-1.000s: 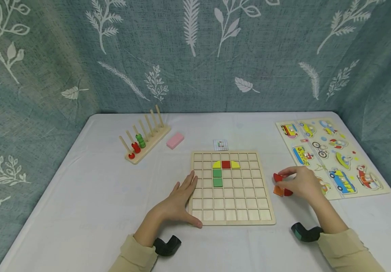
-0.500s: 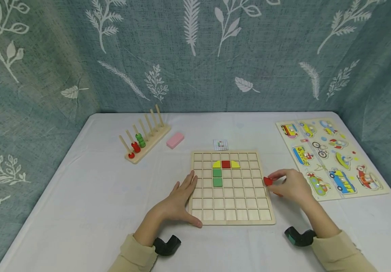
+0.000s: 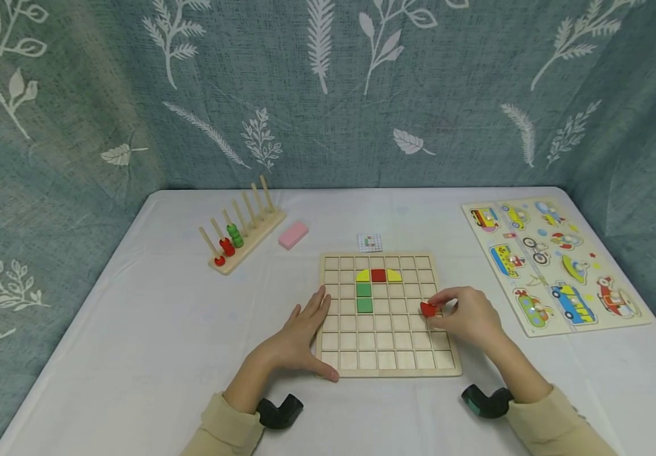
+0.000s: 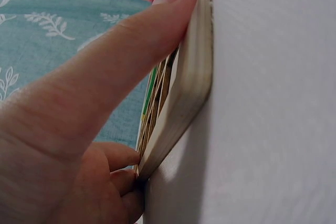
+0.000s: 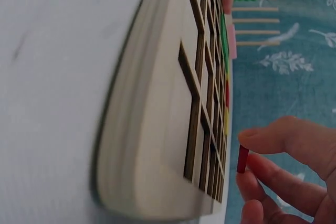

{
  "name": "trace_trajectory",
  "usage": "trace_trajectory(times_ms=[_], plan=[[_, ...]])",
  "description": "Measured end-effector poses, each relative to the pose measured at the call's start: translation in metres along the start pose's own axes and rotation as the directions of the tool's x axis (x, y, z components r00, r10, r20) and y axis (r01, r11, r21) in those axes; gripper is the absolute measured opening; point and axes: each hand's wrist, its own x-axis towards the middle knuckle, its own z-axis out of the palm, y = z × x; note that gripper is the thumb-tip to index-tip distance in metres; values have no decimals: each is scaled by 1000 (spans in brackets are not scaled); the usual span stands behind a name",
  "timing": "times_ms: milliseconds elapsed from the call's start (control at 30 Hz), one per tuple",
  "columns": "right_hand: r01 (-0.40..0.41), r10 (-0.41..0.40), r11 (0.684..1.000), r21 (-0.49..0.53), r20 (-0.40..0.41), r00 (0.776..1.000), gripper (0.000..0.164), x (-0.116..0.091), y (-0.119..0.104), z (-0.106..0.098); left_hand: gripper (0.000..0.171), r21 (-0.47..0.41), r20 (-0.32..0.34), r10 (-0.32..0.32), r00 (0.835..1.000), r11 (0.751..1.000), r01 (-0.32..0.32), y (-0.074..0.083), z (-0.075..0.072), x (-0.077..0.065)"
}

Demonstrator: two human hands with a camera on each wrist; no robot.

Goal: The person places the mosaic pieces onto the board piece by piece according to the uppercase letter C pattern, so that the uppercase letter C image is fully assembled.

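Note:
A square wooden grid board (image 3: pixel 390 373) lies in front of me. Set in its cells are a red square (image 3: pixel 378 275), two yellow rounded pieces (image 3: pixel 364 276) either side of it, and two green squares (image 3: pixel 364 297) below. With fingers spread, my left hand (image 3: pixel 299 342) rests along the board's left edge, thumb at the near corner. Over the board's right part, thumb and fingertips of my right hand (image 3: pixel 470 318) pinch a small red piece (image 3: pixel 428 309); the right wrist view shows this red piece (image 5: pixel 242 159) edge-on, above the cells.
Behind the board lies a small patterned card (image 3: pixel 370 242). A pink block (image 3: pixel 293 235) and a peg stand (image 3: pixel 253 240) with red and green beads are at back left. At right lies a vehicle picture puzzle board (image 3: pixel 556 266). A leaf-print curtain (image 3: pixel 328 126) hangs behind the table.
My right hand has moved left with the red piece, from the table beside the puzzle to over the grid board. The orange piece seen earlier no longer shows. My left hand stays put.

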Motion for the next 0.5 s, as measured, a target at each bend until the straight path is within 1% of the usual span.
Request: trace_trajectory(times_ms=[300,500], plan=[[32,-32,999,31,17,999,25,-1,-13,10,128,-4,-4,1,1000,1000,-1,-1,1,0],[49,-50,998,26,31,998,25,0,-22,16,129,-9,-12,6,1000,1000,-6,-1,2,0]])
